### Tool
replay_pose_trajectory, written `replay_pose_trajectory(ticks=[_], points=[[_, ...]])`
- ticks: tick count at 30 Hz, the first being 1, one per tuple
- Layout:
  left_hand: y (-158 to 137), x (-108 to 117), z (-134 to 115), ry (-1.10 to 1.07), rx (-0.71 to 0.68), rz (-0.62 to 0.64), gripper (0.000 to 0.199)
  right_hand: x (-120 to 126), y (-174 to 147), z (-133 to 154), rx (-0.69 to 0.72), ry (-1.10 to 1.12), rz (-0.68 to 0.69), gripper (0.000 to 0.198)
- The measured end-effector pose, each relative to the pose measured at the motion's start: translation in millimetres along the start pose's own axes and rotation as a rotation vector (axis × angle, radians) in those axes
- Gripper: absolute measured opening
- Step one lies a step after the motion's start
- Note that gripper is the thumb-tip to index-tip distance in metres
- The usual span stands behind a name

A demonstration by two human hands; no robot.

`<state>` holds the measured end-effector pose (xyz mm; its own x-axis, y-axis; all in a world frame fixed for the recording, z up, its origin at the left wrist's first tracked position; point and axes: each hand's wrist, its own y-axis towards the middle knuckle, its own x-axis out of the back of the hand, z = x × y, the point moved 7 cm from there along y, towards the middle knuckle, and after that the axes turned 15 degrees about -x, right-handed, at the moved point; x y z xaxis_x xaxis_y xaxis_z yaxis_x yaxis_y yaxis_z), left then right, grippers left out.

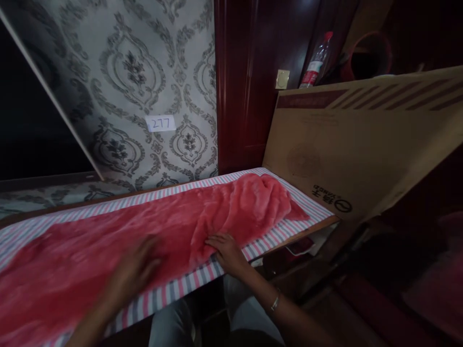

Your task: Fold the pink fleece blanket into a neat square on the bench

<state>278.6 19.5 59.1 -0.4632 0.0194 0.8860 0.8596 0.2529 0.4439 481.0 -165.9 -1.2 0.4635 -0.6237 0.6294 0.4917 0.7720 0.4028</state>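
A red plush blanket (170, 217) lies lengthwise over a striped cloth (173, 291) on a long narrow table. Its left part is spread fairly flat, while the right end is bunched in folds. My left hand (135, 270), blurred by motion, is over the blanket's near middle part with thumb and fingers apart. Whether it touches the pile I cannot tell. My right hand (227, 253) rests on the blanket near its front edge, fingers stretched out over the plush beside some wrinkles. A bracelet (275, 300) circles the right wrist.
A large cardboard sheet or box (343, 144) stands at the table's right end. Behind its top edge is a plastic bottle (314, 65) with a red cap. A dark screen (39, 115) is at the left, and a paper label (161, 123) is on the patterned wall.
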Motion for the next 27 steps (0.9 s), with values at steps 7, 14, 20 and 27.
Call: replay_pose_trajectory(ticks=[7,14,20,27], points=[[56,-109,-133,-0.105,-0.25,0.125,0.053,34,-10,-16,-0.02,0.206,-0.277,0.036],[68,-103,-135,0.048,-0.018,0.214,0.05,50,-28,-38,-0.089,0.253,-0.407,0.033],[82,-102,-152,0.152,0.054,0.305,0.044,56,-33,-40,-0.13,0.36,-0.479,0.031],[80,-105,-156,0.221,0.009,0.207,0.051,62,-39,-48,-0.228,0.414,-0.569,0.028]])
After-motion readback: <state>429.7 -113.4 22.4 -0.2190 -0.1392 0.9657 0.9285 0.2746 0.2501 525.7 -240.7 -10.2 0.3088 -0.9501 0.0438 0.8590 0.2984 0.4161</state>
